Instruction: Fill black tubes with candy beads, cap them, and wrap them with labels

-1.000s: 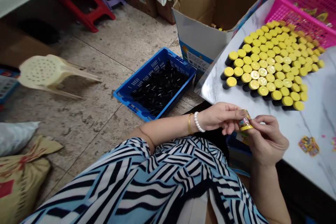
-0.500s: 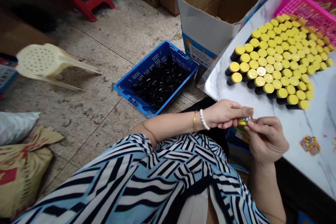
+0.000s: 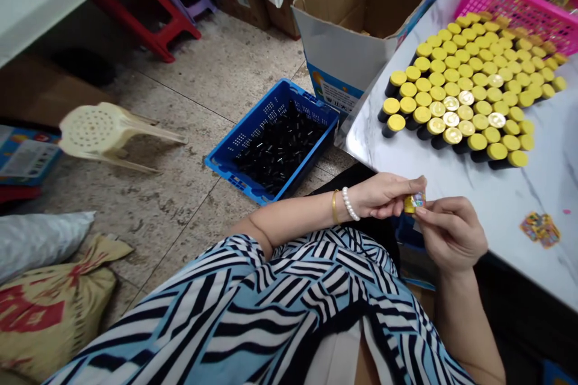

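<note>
A small yellow piece (image 3: 409, 204) with a colourful printed sticker on its side sits between my two hands, just off the table's near edge. My left hand (image 3: 383, 194), with a pearl bracelet at the wrist, grips it, thumb on top. The thumb and fingertips of my right hand (image 3: 454, 233) pinch at the sticker side. Most of the piece is covered by my fingers. Beyond them, many black tubes with yellow caps (image 3: 467, 97) stand packed together on the white table (image 3: 474, 207). To the right lies a little pile of colourful stickers (image 3: 540, 230).
On the floor ahead is a blue crate (image 3: 217, 162) full of black tubes. A large open carton (image 3: 334, 48) stands against the table, with a pink basket (image 3: 519, 3) at the back right. A cream stool (image 3: 97, 129) and tied sacks (image 3: 67, 295) occupy the left.
The view has swung slightly left. The yellow piece has turned in my fingers, so more of its colourful sticker faces me. Both hands keep their hold.
</note>
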{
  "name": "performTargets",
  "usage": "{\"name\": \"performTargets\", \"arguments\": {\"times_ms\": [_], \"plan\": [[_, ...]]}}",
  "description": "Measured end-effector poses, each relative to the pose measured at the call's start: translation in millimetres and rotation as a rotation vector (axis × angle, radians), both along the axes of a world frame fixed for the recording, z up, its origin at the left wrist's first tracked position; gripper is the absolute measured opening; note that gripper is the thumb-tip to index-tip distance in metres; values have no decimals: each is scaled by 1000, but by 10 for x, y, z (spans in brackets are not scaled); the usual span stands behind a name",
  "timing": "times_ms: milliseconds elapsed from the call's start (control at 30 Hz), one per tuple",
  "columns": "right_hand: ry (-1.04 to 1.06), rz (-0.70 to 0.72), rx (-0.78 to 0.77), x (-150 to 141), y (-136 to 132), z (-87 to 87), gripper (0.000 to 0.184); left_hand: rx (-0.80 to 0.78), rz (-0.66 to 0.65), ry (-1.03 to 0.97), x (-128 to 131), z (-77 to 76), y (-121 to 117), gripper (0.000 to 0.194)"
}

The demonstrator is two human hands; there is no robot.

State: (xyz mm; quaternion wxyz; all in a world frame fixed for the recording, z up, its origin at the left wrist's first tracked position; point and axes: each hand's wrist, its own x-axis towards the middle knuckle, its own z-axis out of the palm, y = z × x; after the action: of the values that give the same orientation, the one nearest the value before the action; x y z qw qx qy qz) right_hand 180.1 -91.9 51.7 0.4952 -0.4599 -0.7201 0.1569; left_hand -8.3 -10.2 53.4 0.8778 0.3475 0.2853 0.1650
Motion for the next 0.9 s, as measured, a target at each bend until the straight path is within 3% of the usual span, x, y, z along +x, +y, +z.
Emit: {"name": "performTargets", "arguments": {"times_ms": [133, 267, 367, 500, 633, 767, 900], "plan": [[135, -104, -43, -42, -37, -117, 27, 40, 30, -30, -73, 4, -25, 57], [286, -185, -121, -104, -72, -160, 39, 72, 99, 25, -110, 50, -48, 57], [244, -173, -144, -146, -86, -125, 33, 75, 61, 14, -90, 76, -55, 55], [194, -218, -47, -190, -76, -150, 12, -8, 47, 21, -35, 64, -61, 56], [173, -270, 27, -207, -98, -200, 14, -63, 78, 36, -1, 20, -75, 56], [92, -231, -44, -146, -114, -105, 30, -3, 63, -24, 13, 28, -35, 61], [8, -305, 63, -90, -2, -24, 31, -56, 0, -146, 82, 83, 21, 58]]}}
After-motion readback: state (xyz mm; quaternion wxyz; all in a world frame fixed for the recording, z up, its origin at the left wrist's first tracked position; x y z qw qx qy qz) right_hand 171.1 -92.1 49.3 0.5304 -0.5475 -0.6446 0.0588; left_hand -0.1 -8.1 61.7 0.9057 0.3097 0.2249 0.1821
